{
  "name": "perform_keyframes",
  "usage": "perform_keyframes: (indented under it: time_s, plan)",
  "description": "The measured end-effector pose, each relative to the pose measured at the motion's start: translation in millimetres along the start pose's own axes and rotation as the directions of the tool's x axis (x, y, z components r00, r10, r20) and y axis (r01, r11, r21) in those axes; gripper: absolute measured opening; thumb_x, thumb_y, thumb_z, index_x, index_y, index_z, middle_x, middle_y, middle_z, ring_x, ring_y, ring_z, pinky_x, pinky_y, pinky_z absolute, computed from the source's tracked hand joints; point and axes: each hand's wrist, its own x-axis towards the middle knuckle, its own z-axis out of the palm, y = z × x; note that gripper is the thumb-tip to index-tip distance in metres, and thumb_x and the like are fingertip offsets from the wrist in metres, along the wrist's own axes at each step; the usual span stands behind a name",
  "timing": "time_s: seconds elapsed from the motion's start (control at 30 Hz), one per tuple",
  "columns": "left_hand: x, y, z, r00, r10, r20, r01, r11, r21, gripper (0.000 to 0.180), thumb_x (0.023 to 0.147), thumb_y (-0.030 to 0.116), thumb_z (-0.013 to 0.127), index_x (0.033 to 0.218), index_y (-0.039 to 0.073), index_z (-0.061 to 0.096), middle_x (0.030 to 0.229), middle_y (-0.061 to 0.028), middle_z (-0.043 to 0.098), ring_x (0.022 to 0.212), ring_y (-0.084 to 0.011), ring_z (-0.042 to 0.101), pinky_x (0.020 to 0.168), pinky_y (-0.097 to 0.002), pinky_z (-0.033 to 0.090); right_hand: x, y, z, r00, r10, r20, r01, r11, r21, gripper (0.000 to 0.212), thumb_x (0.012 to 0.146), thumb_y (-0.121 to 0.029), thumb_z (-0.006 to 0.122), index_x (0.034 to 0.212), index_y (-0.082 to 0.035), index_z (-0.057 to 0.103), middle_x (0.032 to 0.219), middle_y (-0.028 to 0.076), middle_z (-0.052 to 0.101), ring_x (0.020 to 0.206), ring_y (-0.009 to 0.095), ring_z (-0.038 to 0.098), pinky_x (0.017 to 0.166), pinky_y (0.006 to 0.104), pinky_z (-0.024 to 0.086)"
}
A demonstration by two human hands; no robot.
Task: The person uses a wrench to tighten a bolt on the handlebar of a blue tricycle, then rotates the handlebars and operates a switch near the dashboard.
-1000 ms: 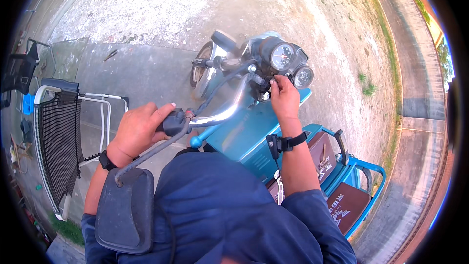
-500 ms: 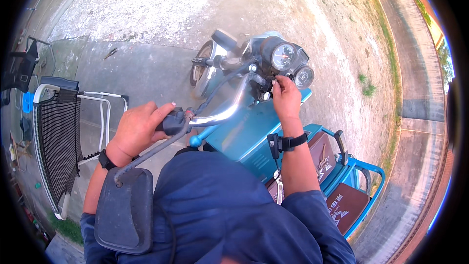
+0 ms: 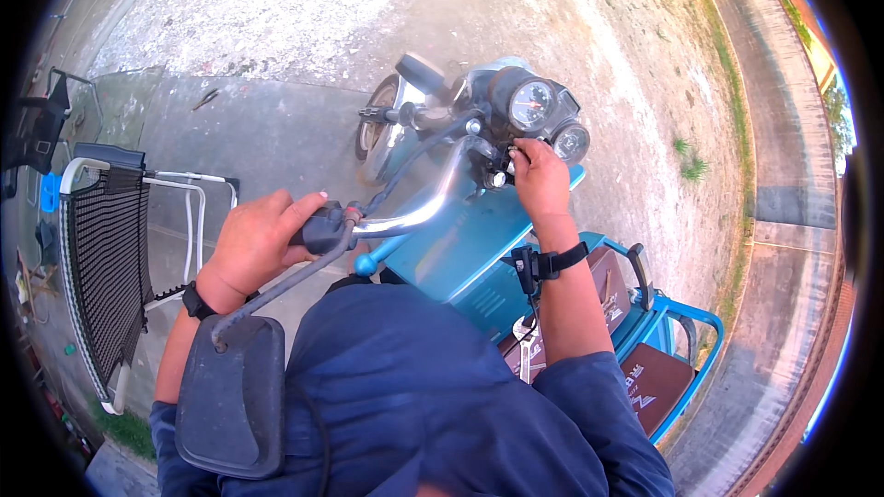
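Note:
My left hand (image 3: 261, 237) is wrapped round the left handlebar grip, its thumb lying along the black switch housing (image 3: 324, 228). From there the chrome handlebar (image 3: 435, 205) of a blue three-wheeler curves up to the steering head. My right hand (image 3: 543, 182) is closed in a pinch by the small black fitting (image 3: 500, 162) just below the round speedometer (image 3: 531, 106). Whatever lies between those fingertips is hidden by them. A second round gauge (image 3: 571, 142) sits to the right of that hand. The black rear-view mirror (image 3: 230, 396) hangs over my left forearm.
A wrench (image 3: 527, 348) lies near brown boxes (image 3: 658, 387) within a blue tube frame (image 3: 709, 317), by my right forearm. The blue body panel (image 3: 460, 253) spans the middle. A mesh folding chair (image 3: 109, 262) stands at left; a low concrete wall (image 3: 792, 156) runs along the right.
My right wrist has shifted slightly to the right and turned a little, the fingers staying at the fitting under the gauges. More of the wrench now shows. My left hand keeps its hold.

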Motion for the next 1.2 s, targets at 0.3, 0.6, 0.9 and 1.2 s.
perform_keyframes:
  time_s: [0.3, 0.6, 0.9, 1.2]
  plan:
    - [-1.3, -1.9, 2.1, 1.0, 0.005, -0.01, -0.005, 1.0, -0.009, 0.076, 0.065, 0.023, 0.088, 0.135, 0.022, 0.058, 0.085, -0.008, 0.056, 0.077, -0.0308, 0.063, 0.065, -0.0443, 0.051, -7.0, -7.4, 3.6, 0.994, 0.112, 0.012, -0.111, 0.993, -0.031, 0.017, 0.09, -0.021, 0.07, 0.097, -0.005, 0.072, 0.097, 0.016, 0.073, 0.09, 0.037, 0.069, 0.081, 0.046, 0.055]
    - [-1.5, -2.4, 2.4, 1.0, 0.017, -0.015, -0.017, 1.0, 0.0, 0.076, 0.065, 0.023, 0.087, 0.135, 0.021, 0.057, 0.085, -0.0079, 0.055, 0.077, -0.0301, 0.063, 0.065, -0.0438, 0.051, -10.2, -9.0, 4.7, 0.989, 0.151, -0.002, -0.151, 0.987, -0.049, 0.018, 0.091, -0.023, 0.07, 0.094, -0.005, 0.071, 0.094, 0.016, 0.072, 0.09, 0.037, 0.069, 0.079, 0.0465, 0.055]
    - [-0.2, -1.5, 1.0, 1.0, 0.017, -0.014, -0.017, 1.0, 0.004, 0.076, 0.064, 0.022, 0.087, 0.134, 0.021, 0.058, 0.086, -0.0079, 0.055, 0.078, -0.0299, 0.063, 0.066, -0.0433, 0.051, -7.5, -4.2, 5.9, 0.999, 0.031, -0.031, -0.032, 0.999, -0.029, 0.015, 0.089, -0.02, 0.07, 0.095, -0.006, 0.071, 0.095, 0.015, 0.072, 0.088, 0.037, 0.069, 0.077, 0.0459, 0.055]
    - [-0.5, -1.8, 1.2, 1.0, 0.013, -0.017, -0.013, 1.0, -0.008, 0.075, 0.065, 0.022, 0.087, 0.134, 0.021, 0.058, 0.085, -0.0083, 0.055, 0.077, -0.0304, 0.063, 0.066, -0.0436, 0.051, 5.0, -0.5, -5.6, 0.99, -0.129, 0.063, 0.134, 0.988, -0.073, 0.016, 0.089, -0.019, 0.072, 0.098, -0.007, 0.072, 0.097, 0.013, 0.072, 0.088, 0.036, 0.069, 0.076, 0.0441, 0.056]
